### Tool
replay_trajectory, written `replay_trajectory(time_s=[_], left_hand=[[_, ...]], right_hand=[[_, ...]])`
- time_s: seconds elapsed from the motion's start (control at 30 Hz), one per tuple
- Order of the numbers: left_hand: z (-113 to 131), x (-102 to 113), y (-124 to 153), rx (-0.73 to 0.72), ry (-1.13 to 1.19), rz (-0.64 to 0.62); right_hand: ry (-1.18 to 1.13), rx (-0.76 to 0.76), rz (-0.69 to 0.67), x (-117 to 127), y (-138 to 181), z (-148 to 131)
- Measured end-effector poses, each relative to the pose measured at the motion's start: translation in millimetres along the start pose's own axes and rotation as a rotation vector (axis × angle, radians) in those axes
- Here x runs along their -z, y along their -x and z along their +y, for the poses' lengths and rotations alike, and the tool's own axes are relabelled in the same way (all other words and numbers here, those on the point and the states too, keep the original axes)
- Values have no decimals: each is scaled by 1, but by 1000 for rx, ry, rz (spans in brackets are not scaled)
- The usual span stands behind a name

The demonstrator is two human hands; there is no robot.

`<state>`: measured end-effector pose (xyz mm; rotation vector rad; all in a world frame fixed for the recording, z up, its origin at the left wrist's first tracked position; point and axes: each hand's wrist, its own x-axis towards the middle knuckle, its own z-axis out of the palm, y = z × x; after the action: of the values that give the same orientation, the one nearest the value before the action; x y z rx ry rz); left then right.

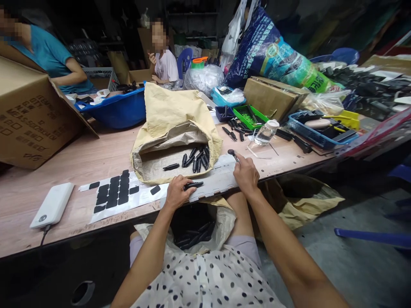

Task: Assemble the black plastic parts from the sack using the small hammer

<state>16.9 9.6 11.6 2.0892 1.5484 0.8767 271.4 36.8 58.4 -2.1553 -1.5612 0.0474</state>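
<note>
My left hand is closed on a slim black pen-shaped part, keeping it low over a pale grey board at the table edge. In my right hand is a small tool with a dark rounded head and a metal shaft; its exact kind is unclear. Just behind the hands, a tan woven sack lies with its mouth towards me, with several similar black parts inside. Another sack sits open on my lap, dark pieces at its bottom. Left of my left hand is a white sheet with black stickers.
A white power bank with a cable lies left. Behind are a cardboard box, a blue basin and two people. To the right stand a clear bottle, a green tray and a blue basket.
</note>
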Motion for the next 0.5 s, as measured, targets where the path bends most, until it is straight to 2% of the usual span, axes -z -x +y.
replay_trajectory(time_s=[0.13, 0.33, 0.4, 0.5], left_hand=[[-5, 0, 0, -16, 19, -14], [1, 7, 1, -48, 17, -14], [8, 8, 10, -101, 24, 4], [23, 4, 38, -242, 21, -19]], right_hand=[[96, -73, -60, -16, -28, 10], [167, -13, -10, -30, -17, 3], [183, -8, -11, -30, -15, 1], [196, 0, -10, -29, -15, 2]])
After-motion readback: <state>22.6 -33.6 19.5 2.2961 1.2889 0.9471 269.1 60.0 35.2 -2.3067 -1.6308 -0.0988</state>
